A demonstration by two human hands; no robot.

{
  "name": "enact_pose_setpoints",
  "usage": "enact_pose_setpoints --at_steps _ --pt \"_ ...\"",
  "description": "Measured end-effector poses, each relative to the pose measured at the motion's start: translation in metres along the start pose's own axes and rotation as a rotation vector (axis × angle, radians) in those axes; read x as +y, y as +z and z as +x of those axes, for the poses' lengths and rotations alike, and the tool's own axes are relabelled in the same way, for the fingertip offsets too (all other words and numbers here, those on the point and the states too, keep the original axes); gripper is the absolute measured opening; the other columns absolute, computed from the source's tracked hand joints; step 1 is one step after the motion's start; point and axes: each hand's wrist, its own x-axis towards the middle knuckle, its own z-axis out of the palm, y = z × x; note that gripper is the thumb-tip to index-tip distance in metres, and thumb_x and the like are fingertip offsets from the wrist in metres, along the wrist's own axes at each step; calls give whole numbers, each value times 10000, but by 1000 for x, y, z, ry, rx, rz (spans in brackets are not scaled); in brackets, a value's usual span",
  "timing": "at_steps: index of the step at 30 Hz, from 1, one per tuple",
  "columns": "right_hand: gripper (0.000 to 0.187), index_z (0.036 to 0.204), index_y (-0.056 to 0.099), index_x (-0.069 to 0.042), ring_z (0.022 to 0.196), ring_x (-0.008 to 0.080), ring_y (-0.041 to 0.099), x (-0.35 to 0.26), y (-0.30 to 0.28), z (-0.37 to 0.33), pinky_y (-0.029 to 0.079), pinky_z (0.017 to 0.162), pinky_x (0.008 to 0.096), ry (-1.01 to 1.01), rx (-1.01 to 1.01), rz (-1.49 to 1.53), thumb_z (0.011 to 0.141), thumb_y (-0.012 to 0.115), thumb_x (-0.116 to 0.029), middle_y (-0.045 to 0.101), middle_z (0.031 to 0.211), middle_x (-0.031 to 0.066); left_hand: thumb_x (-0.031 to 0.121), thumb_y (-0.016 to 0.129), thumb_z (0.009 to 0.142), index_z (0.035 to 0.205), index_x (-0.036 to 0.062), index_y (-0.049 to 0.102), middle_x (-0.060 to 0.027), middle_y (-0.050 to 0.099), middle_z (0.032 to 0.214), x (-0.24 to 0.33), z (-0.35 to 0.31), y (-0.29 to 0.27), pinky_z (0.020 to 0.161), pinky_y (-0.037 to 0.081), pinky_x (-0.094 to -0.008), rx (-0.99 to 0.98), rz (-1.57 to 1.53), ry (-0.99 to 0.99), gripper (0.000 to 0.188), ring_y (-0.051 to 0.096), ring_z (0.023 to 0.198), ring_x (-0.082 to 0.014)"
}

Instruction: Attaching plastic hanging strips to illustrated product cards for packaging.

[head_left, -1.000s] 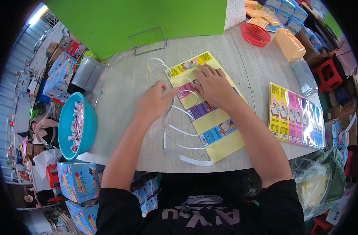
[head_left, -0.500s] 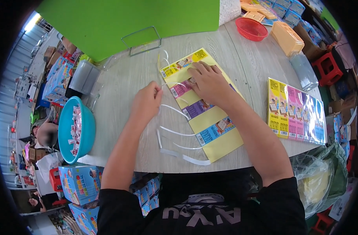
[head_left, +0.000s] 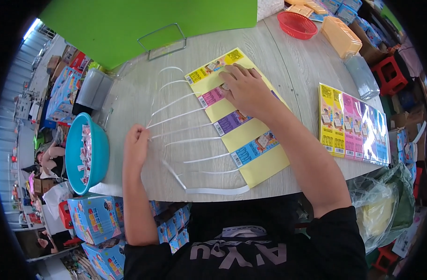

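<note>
Big pale table (head_left: 290,63) across the frame. Near the middle, yellow sheet (head_left: 242,134) with bright labels (head_left: 255,148). On its upper part, right hand (head_left: 246,89), loosely spread. Left of centre, left hand (head_left: 138,139), pinching skinny white strips (head_left: 177,117).

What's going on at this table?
A person's right hand presses on a yellow sheet with coloured printed labels. Their left hand pinches the ends of some thin white strips running from its left edge. Other strips lie loose. A teal basin of small packets stands left; glossy printed sheets lie right.
</note>
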Motion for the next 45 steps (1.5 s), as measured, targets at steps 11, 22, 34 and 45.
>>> enact_pose_setpoints --at_steps 11,22,34,45 --pt "449 1402 587 -58 1413 324 505 1 0 1 375 1192 476 -11 0 -4 1038 564 -319 540 1480 152 166 617 1018 943 64 590 60 488 710 -25 -41 -23 537 319 -239 70 0 -72 129 425 613 -42" --pt "443 1406 579 -68 1404 334 513 2 0 0 382 1188 484 -5 -33 -6 1034 576 -309 535 1489 145 271 668 995 1122 85 661 -106 674 864 47 -25 -16 729 501 -424 213 447 76 225 653 788 -289" --pt "426 1368 595 -65 1375 332 534 2 -4 1 409 1155 482 -13 -3 20 1023 598 -315 567 1429 146 182 692 940 1036 85 658 -114 635 994 55 33 18 879 510 -467 -141 605 587 140 632 1029 -339" --pt "423 1353 607 -60 1359 332 548 4 -1 1 413 1150 476 -14 17 29 1024 598 -326 578 1419 148 117 689 928 944 49 636 -124 659 964 26 15 -18 817 504 -465 -38 685 449 88 642 938 -359"
